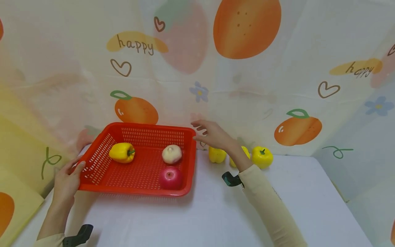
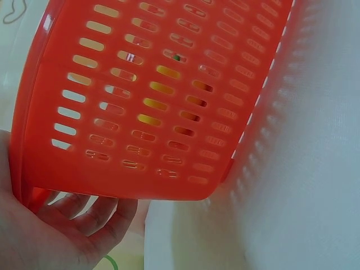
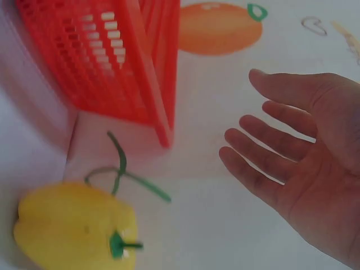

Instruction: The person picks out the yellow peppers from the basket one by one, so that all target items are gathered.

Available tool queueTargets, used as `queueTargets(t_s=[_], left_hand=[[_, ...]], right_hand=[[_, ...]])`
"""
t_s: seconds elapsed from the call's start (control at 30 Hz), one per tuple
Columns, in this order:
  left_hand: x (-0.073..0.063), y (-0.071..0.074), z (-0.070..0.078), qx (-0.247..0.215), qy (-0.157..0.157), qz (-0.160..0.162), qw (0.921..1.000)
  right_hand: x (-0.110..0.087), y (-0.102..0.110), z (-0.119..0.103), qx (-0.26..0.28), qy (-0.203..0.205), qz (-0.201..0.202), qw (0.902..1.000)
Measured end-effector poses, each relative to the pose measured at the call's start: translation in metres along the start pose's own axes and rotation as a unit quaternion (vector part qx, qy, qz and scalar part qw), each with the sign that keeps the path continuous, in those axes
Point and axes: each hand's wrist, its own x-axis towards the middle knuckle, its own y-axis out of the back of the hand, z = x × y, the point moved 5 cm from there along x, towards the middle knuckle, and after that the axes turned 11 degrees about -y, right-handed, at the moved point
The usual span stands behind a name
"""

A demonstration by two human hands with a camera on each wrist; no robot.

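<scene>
A red plastic basket (image 1: 145, 192) with slotted walls sits on the white table. My left hand (image 1: 66, 180) grips its left rim, thumb on top and fingers curled beneath, as the left wrist view shows. Within the basket lie a yellow bell pepper (image 1: 121, 153) on the left, a whitish bulb like garlic (image 1: 171, 154) on the right, and a round pinkish-red fruit (image 1: 170, 177) in front of the bulb. By the far right corner, my right hand (image 1: 213, 133) is raised with fingers apart and holds nothing. The right wrist view shows a gap between it and the basket.
Right of the basket stand yellow bell peppers (image 1: 262, 157), (image 1: 217, 155), partly behind my right forearm; a third (image 1: 246, 151) is mostly hidden by it. A fruit-printed cloth (image 1: 247, 85) hangs behind the table (image 1: 216, 219), whose right edge slopes away.
</scene>
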Motion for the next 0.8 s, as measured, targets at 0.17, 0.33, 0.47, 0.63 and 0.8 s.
queueTargets(t_s=[0.17, 0.33, 0.47, 0.63, 0.8], left_hand=[[0.000, 0.001, 0.001, -0.004, -0.011, 0.001, 0.9999], [0.001, 0.000, 0.004, 0.000, -0.015, 0.002, 0.9999], [0.000, 0.000, 0.005, 0.020, -0.021, 0.002, 0.9996], [0.000, 0.000, 0.004, 0.021, -0.017, -0.001, 0.9996], [-0.001, 0.000, 0.004, 0.031, -0.011, -0.002, 0.9995]], right_hand=[[0.009, -0.017, -0.013, -0.014, 0.004, -0.001, 0.9999], [0.017, -0.035, -0.028, -0.040, 0.016, -0.010, 0.9990], [0.023, -0.048, -0.039, -0.072, 0.030, -0.011, 0.9969], [0.033, -0.062, -0.049, -0.079, 0.027, -0.021, 0.9963], [0.045, -0.077, -0.059, -0.072, 0.016, -0.036, 0.9967]])
